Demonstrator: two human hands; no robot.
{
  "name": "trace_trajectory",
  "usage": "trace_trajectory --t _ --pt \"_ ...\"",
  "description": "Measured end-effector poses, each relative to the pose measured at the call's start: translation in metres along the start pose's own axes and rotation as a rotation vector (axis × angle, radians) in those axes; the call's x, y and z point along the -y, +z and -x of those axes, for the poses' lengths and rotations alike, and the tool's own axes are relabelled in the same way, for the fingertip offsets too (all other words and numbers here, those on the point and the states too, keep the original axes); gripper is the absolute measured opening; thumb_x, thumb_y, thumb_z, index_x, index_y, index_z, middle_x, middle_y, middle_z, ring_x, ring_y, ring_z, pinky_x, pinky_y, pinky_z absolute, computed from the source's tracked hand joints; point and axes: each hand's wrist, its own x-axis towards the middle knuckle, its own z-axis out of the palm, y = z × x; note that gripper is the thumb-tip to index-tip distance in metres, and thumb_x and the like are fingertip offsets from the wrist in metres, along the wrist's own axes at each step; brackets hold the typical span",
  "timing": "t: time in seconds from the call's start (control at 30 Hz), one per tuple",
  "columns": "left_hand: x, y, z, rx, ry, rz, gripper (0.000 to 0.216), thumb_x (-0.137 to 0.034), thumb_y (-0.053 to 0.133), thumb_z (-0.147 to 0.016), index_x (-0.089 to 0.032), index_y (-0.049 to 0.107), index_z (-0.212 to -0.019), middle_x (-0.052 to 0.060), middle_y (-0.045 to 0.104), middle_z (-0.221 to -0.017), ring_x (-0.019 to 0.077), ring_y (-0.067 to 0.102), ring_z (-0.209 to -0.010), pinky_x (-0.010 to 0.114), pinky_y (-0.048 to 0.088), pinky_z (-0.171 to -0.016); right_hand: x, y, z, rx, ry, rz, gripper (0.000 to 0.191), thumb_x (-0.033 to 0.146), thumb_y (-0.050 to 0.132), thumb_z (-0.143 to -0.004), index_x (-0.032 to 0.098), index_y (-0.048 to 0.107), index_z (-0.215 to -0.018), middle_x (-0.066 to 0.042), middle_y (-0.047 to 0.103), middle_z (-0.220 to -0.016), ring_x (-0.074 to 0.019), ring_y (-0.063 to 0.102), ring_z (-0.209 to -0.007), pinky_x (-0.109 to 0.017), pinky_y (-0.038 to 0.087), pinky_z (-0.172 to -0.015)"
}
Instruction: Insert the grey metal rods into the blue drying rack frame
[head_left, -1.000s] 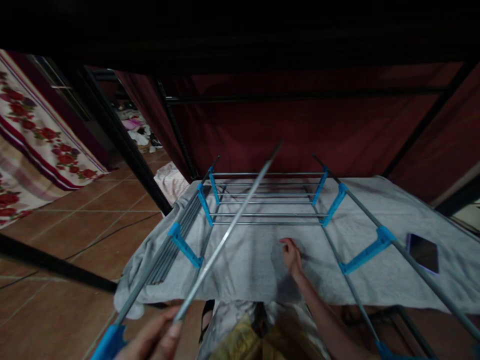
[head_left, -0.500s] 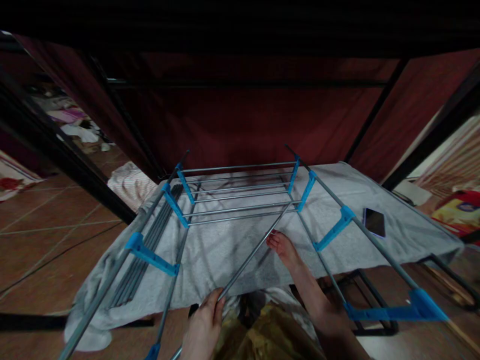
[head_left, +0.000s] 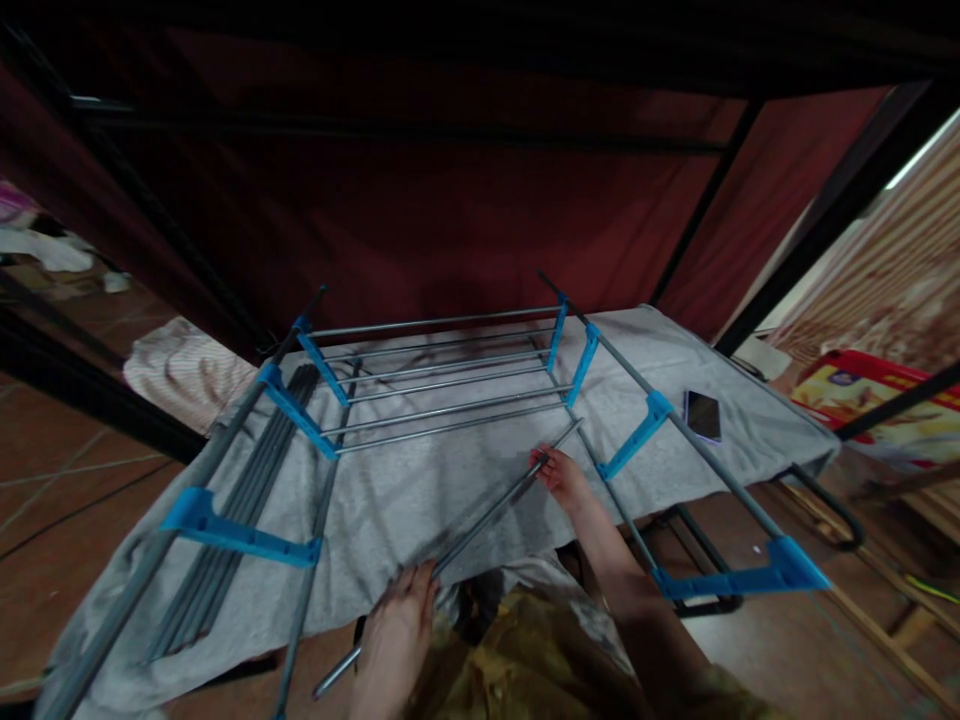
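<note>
A loose grey metal rod (head_left: 487,517) slants across the front of a partly assembled rack (head_left: 450,412) of grey tubes and blue plastic brackets. Around the rod's lower part, my left hand (head_left: 401,610) is closed; the rod's end sticks out below it. Nearer the upper end, my right hand (head_left: 561,478) has its fingers closed on the same rod. To the right of that hand is a blue bracket (head_left: 637,437) joining two tubes. Another blue bracket (head_left: 240,530) spans the tubes at the left.
The rack stands on a grey cloth-covered bed (head_left: 420,490). Several spare rods (head_left: 244,500) lie in a bundle at the left. A phone (head_left: 703,415) lies at the right, near a black bed post (head_left: 817,230). A red and yellow package (head_left: 877,400) is beyond.
The view has turned to the right, so the rack appears farther left. The rod's upper end has come away from the rack's crossbars to near the right-hand tube. My right fingers have closed on it.
</note>
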Motion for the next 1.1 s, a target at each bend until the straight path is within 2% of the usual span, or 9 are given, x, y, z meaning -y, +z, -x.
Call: trace_trajectory --t 0.27,0.43,0.57,0.83,1.1 --pt "-0.02 -0.015 -0.054 -0.044 0.109 -0.302 0.049 0.0 0.037 -0.089 -0.015 0.062 -0.128 0.012 0.069 -0.113 0.024 0.066 -0.101 0.039 0.047 -0.093 0.01 -0.015 -0.011 -0.049 0.037 -0.056 0.012 0.009 0.064 -0.078 0.021 0.064 -0.08 -0.002 0.074 -0.069 -0.0167 0.071 -0.063 -0.027 0.061 -0.063" --pt "-0.014 -0.012 -0.082 -0.097 0.124 -0.352 0.048 0.002 0.038 -0.087 -0.013 0.063 -0.125 0.012 0.068 -0.108 0.0251 0.064 -0.098 0.039 0.046 -0.089 0.007 -0.023 -0.017 -0.016 0.053 -0.071 0.014 0.007 0.063 -0.075 0.022 0.062 -0.074 -0.002 0.073 -0.069 -0.0161 0.072 -0.067 -0.028 0.062 -0.07" --pt "-0.004 -0.006 -0.098 -0.125 0.109 -0.36 0.045 0.001 0.036 -0.09 -0.012 0.062 -0.124 0.013 0.067 -0.108 0.0249 0.062 -0.1 0.04 0.043 -0.092 0.003 -0.027 -0.022 0.018 0.045 -0.05 0.014 0.008 0.065 -0.075 0.022 0.064 -0.076 -0.002 0.075 -0.074 -0.0164 0.073 -0.07 -0.028 0.063 -0.072" --pt "0.016 0.001 -0.118 -0.172 0.065 -0.358 0.034 -0.004 0.04 -0.093 -0.015 0.064 -0.115 0.011 0.066 -0.11 0.0233 0.058 -0.102 0.039 0.041 -0.095 -0.01 -0.036 -0.029 0.043 0.038 0.039 0.009 0.014 0.069 -0.077 0.022 0.068 -0.081 -0.002 0.077 -0.085 -0.0161 0.074 -0.079 -0.029 0.063 -0.081" --pt "0.024 0.024 -0.113 -0.306 0.089 -0.382 0.033 -0.004 0.044 -0.092 -0.015 0.063 -0.117 0.011 0.063 -0.111 0.0227 0.056 -0.104 0.041 0.043 -0.099 -0.013 -0.046 -0.03 0.104 0.016 0.112 0.013 0.025 0.075 -0.076 0.024 0.07 -0.087 -0.004 0.077 -0.096 -0.0183 0.073 -0.095 -0.031 0.06 -0.092"
